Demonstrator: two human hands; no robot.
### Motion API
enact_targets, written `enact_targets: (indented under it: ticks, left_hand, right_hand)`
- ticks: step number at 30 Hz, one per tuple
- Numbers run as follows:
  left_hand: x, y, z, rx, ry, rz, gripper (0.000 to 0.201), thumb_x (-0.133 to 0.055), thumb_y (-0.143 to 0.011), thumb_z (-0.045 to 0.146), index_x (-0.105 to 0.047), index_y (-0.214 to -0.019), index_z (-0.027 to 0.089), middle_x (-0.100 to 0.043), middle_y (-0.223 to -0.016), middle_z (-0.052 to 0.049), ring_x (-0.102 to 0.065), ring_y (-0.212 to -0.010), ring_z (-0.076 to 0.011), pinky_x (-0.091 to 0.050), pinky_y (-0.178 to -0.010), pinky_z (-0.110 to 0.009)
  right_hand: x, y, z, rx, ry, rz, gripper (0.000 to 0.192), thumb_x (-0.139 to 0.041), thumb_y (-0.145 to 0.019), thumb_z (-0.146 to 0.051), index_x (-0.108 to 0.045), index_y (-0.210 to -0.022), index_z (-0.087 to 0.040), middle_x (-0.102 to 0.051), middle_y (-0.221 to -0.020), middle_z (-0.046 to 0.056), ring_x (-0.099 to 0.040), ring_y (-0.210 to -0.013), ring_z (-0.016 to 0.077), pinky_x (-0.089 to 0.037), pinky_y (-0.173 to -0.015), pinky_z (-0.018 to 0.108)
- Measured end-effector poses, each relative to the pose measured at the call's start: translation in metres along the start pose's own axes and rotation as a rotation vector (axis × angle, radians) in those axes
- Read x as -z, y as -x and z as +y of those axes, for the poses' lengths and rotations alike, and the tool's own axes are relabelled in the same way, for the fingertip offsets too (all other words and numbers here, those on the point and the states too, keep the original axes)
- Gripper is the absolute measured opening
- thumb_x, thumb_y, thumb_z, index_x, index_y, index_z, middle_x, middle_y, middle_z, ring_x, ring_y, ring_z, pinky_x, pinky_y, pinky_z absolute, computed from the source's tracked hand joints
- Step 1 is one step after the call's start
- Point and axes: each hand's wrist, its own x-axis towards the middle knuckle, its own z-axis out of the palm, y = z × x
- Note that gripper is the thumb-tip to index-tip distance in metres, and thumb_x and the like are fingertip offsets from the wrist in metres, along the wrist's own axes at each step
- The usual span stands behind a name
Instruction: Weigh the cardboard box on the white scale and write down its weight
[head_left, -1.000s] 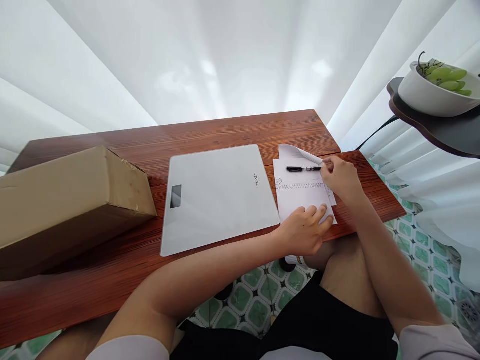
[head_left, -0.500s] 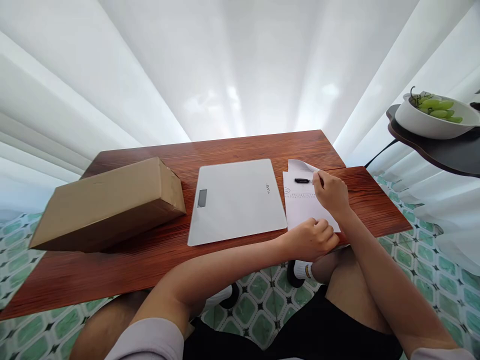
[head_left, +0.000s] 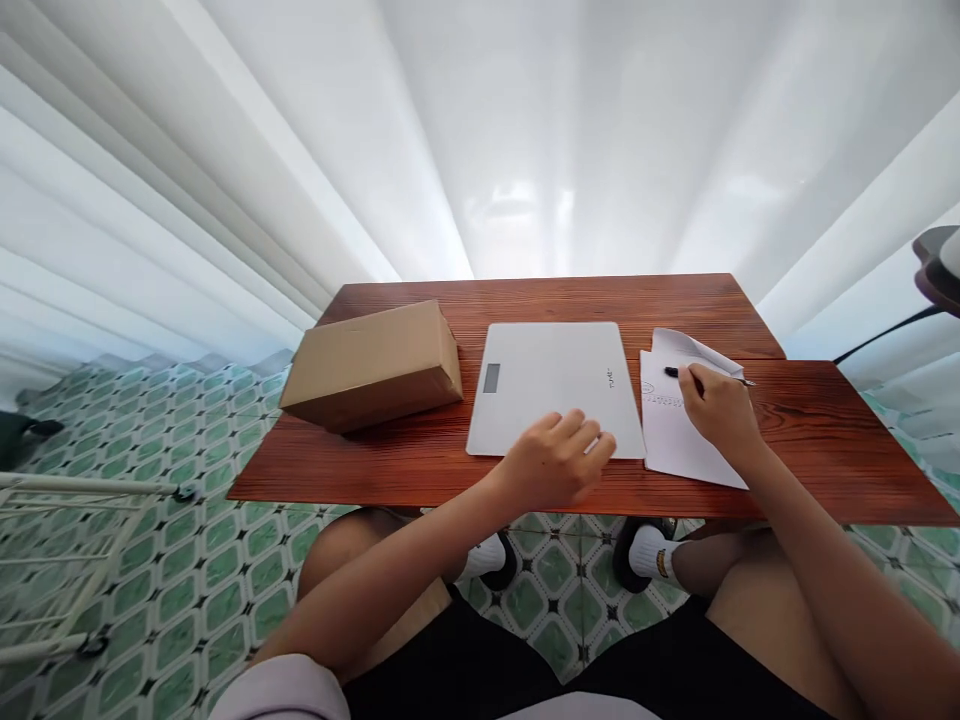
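A white flat scale (head_left: 551, 385) lies in the middle of the red-brown wooden table (head_left: 810, 440). To its right lie white printed sheets of paper (head_left: 679, 435) with a curled top corner. My right hand (head_left: 718, 408) rests on the paper and grips a black pen (head_left: 679, 373). My left hand (head_left: 559, 460) hovers over the near edge of the scale with fingers apart, holding nothing. A brown cardboard box (head_left: 371, 365) sits on the table to the left of the scale.
White curtains (head_left: 300, 160) hang behind the table. The floor (head_left: 150, 560) has green patterned tiles. A white wire rack (head_left: 60, 540) stands at the lower left. A dark side shelf (head_left: 937, 265) juts in at the right edge. My knees and socked feet are under the table.
My left hand left the paper and moved left to the scale's near edge. My right hand has closed on the pen. The view swung left and back, so the fruit bowl is out of sight.
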Motion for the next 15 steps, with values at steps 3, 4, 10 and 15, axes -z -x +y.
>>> enact_targets:
  ticks: [3, 4, 10, 15]
  left_hand:
    - [0.023, 0.023, -0.028, 0.190, -0.032, 0.080, 0.014, -0.052, -0.089, 0.013, -0.060, -0.100, 0.014, -0.063, -0.086, -0.005, -0.052, -0.080, -0.0209, -0.041, -0.067, -0.034]
    - [0.031, 0.030, -0.038, 0.257, -0.033, 0.123, 0.014, -0.053, -0.088, 0.012, -0.060, -0.100, 0.014, -0.064, -0.086, -0.005, -0.052, -0.080, -0.0208, -0.042, -0.068, -0.034]
    - [0.057, 0.070, -0.078, 0.622, -0.059, 0.380, 0.014, -0.049, -0.091, 0.011, -0.060, -0.092, 0.020, -0.068, -0.087, -0.005, -0.053, -0.085, -0.0228, -0.045, -0.080, -0.037]
    - [0.057, 0.096, -0.090, 0.738, -0.061, 0.473, 0.018, -0.046, -0.092, 0.014, -0.062, -0.093, 0.021, -0.069, -0.091, -0.007, -0.057, -0.090, -0.0246, -0.044, -0.087, -0.040]
  right_hand:
    - [-0.003, 0.001, -0.009, 0.050, -0.071, -0.001, 0.035, -0.037, -0.100, -0.040, -0.033, -0.069, -0.025, -0.045, -0.061, 0.003, -0.042, -0.059, 0.0212, -0.026, -0.061, 0.034]
    - [-0.004, 0.001, -0.013, 0.068, -0.089, -0.005, 0.035, -0.036, -0.101, -0.040, -0.032, -0.069, -0.025, -0.045, -0.061, 0.003, -0.041, -0.059, 0.0213, -0.027, -0.062, 0.034]
    - [-0.011, -0.008, -0.045, 0.059, -0.113, -0.024, 0.037, -0.033, -0.102, -0.040, -0.038, -0.068, -0.026, -0.051, -0.063, 0.004, -0.048, -0.061, 0.0245, -0.031, -0.064, 0.037]
    - [-0.023, -0.023, -0.085, 0.065, -0.181, -0.053, 0.037, -0.030, -0.103, -0.039, -0.046, -0.072, -0.025, -0.058, -0.069, 0.006, -0.055, -0.068, 0.0259, -0.038, -0.070, 0.040]
